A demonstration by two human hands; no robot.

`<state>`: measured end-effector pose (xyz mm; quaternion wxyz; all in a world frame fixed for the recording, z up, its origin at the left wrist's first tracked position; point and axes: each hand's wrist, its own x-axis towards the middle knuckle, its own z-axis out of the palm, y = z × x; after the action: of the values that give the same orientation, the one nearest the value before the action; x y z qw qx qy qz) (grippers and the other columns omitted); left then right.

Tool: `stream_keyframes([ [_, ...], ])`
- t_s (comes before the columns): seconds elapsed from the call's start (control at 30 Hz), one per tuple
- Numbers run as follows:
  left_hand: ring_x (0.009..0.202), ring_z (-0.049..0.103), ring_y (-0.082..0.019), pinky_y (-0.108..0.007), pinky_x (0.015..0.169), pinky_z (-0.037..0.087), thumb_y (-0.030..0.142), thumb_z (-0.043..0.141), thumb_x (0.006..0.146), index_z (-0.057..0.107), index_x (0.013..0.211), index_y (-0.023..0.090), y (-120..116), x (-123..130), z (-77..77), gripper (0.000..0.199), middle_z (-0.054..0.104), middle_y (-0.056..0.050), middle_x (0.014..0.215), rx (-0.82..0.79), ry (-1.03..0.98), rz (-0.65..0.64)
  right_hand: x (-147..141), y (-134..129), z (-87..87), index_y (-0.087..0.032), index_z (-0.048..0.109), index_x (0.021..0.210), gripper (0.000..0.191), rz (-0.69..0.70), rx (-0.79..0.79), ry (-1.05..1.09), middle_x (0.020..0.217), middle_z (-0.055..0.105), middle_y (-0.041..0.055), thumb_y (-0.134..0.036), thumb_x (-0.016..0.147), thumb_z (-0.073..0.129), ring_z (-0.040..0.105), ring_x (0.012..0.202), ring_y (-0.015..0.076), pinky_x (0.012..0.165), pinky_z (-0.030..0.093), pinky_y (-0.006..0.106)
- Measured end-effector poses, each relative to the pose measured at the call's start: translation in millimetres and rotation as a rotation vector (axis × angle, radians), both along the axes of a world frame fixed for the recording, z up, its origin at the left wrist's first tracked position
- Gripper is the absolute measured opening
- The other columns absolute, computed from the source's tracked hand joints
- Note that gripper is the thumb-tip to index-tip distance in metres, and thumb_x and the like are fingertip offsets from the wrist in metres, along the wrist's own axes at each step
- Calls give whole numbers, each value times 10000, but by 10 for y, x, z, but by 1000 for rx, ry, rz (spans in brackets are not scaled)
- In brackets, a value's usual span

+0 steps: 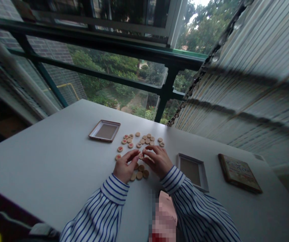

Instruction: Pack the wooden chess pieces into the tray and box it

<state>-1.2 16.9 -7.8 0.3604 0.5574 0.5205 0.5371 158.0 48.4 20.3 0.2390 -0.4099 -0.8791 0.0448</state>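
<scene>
Round wooden pieces, several with red or dark characters, lie scattered on the white table (66, 151). My left hand (125, 166) is at the near side of them, thumb and fingertips closed on a red-marked piece (141, 156). Just right of it, my right hand (159, 161) has its fingers pinched at another red-marked piece (145, 151), close against the first. Plain pieces (139, 175) lie below and between my hands. Beyond my fingers sits a group of mostly plain pieces (147, 141), with red-marked pieces (130, 145) to its left.
An open shallow box part (105, 131) lies at the back left. Another open tray (193, 171) is right of my right hand, and a flat patterned box (240, 173) lies farther right. A pink object (166, 210) is near my right sleeve. Windows and railing stand behind.
</scene>
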Motion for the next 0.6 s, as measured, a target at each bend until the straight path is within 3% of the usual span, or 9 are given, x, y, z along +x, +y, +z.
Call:
stream_keyframes([
  [0.6,831,631,-196,-356,798,492,310,675,616,587,876,109,1,56,123,340,675,-92,874,-148,-391,-2,49,-80,196,-239,600,1017,264,16,5,-4,1052,578,72,-361,806,500,484,975,194,821,341,346],
])
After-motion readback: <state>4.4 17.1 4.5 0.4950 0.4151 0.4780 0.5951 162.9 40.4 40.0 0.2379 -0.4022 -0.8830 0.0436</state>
